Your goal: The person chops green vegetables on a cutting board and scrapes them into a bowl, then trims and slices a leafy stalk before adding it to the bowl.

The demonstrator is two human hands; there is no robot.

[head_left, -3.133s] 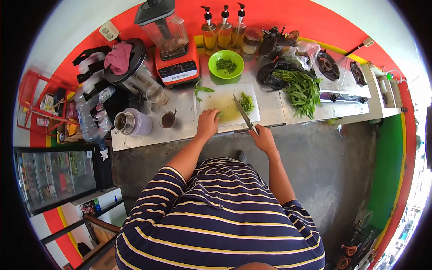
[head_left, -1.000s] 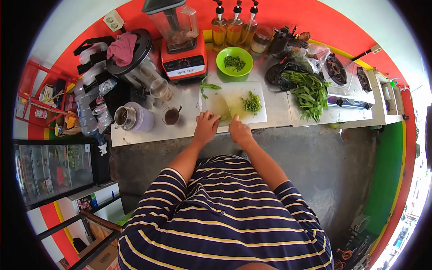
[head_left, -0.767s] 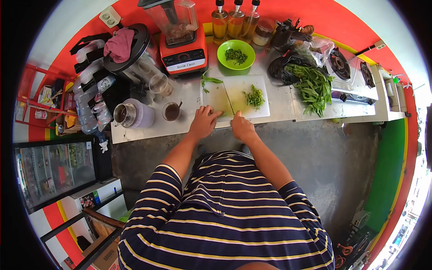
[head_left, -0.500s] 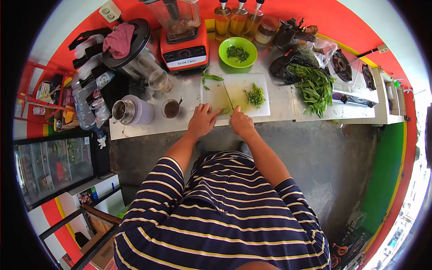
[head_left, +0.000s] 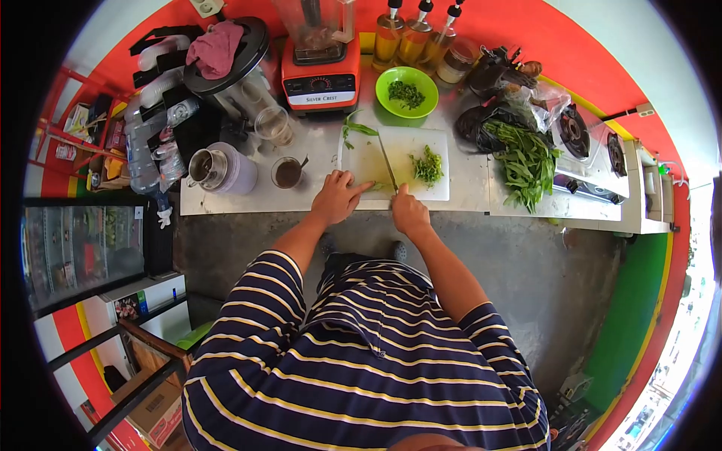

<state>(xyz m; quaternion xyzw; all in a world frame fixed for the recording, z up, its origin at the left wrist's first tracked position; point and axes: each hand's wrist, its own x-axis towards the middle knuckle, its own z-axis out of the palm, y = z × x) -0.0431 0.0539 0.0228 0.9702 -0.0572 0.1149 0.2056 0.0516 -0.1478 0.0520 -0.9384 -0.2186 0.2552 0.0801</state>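
Note:
My right hand (head_left: pixel 411 212) is wrapped round the handle of a knife (head_left: pixel 387 161), whose blade slants up and left over the white cutting board (head_left: pixel 365 169). My left hand (head_left: pixel 336 198) rests at the board's near left edge, one finger stretched toward the knife and the others curled. Under that fingertip lies a small green vegetable piece (head_left: pixel 378 186), partly hidden and apparently held down. A pile of chopped greens (head_left: pixel 427 166) sits on the right of the board. Uncut green leaves (head_left: pixel 359 130) lie across its far left corner.
A green bowl (head_left: pixel 407 93) of chopped greens stands behind the board, beside a red blender (head_left: pixel 321 81). To the left are a glass of dark liquid (head_left: pixel 287 173) and a metal-topped container (head_left: pixel 223 169). A leafy bunch (head_left: pixel 524 161) lies right, near a gas stove (head_left: pixel 575 137).
The camera view has tilted, so the counter appears slightly lower. The knife blade leans more to the left, and its handle with my right hand sits a little further from my left fingertip.

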